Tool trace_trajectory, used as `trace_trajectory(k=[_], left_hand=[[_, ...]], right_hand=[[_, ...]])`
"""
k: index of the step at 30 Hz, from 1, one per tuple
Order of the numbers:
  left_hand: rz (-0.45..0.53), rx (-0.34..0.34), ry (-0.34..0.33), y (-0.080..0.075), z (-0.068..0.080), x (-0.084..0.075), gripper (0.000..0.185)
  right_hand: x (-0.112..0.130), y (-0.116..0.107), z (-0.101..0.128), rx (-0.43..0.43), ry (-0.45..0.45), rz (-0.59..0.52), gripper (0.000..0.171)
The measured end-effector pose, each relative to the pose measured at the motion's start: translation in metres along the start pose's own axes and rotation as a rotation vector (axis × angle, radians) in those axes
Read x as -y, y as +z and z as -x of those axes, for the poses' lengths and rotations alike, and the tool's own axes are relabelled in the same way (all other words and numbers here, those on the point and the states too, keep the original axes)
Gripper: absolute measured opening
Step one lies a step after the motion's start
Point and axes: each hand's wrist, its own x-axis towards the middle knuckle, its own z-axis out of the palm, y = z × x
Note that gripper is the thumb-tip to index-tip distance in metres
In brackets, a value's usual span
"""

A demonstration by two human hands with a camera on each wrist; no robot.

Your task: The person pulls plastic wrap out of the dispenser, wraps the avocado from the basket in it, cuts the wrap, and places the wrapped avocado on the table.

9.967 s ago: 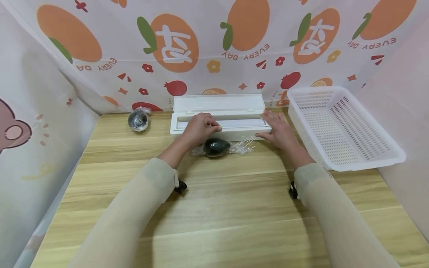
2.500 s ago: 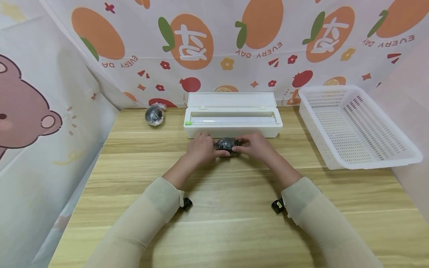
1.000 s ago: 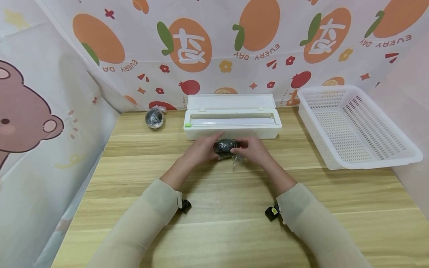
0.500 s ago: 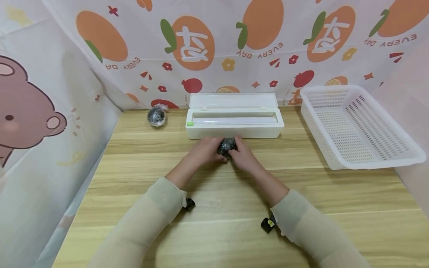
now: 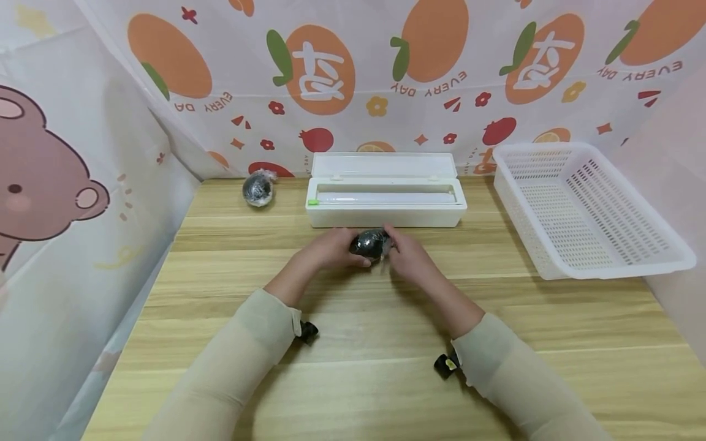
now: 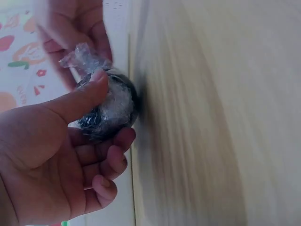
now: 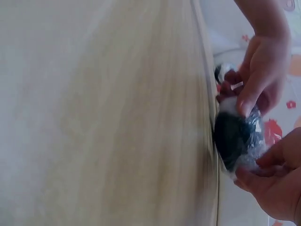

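Here the dark wrapped ball [image 5: 370,244] sits between both hands just above the desk [image 5: 353,343], directly in front of the white film dispenser box [image 5: 386,208]. It is roundish, with no clear long axis; the one directional feature is the loose tail of clear film [image 6: 77,55] that sticks out of it toward the right hand's side.

The left hand [image 5: 329,248] cups the ball from the left: in the left wrist view the thumb lies across its top and the fingers [image 6: 110,162] curl underneath, so this hand carries it. The right hand [image 5: 405,256] comes in from the right and touches the ball at the film end; the right wrist view shows its fingertips [image 7: 247,106] bent onto the wrap, pinching at the film, though the exact hold is blurred. Both hands are equally close, each touching the ball from its own side, and the film tail lies nearer the right one.

Outward from there, the dispenser box stands open with its lid tipped back and the roll showing. A second wrapped ball [image 5: 257,188] rests at the far left of the desk, well apart from the hands. A white perforated basket [image 5: 584,208] stands to the right, nearer the right hand.
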Motion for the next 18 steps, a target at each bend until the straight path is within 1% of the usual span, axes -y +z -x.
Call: trace_trajectory(k=[3, 5, 8, 11, 14, 18], left_hand=[[0.05, 0.027, 0.0, -0.002, 0.001, 0.0, 0.06], [0.08, 0.025, 0.003, -0.002, 0.001, 0.0, 0.062], [0.116, 0.012, -0.005, -0.002, 0.001, 0.002, 0.067], [0.151, -0.011, -0.004, 0.001, 0.002, 0.005, 0.065], [0.253, -0.046, -0.022, 0.004, 0.002, 0.006, 0.063], [0.438, -0.114, -0.079, 0.011, 0.0, 0.007, 0.057]], right_hand=[[-0.005, -0.005, -0.004, -0.029, 0.008, 0.016, 0.05], [-0.01, -0.008, -0.005, -0.044, 0.026, -0.022, 0.045], [-0.015, -0.014, -0.006, -0.072, 0.051, -0.106, 0.041], [-0.021, -0.019, -0.009, -0.099, 0.056, -0.153, 0.035], [-0.026, -0.021, -0.011, -0.11, 0.05, -0.174, 0.033], [-0.032, -0.023, -0.013, -0.073, 0.039, -0.207, 0.039]])
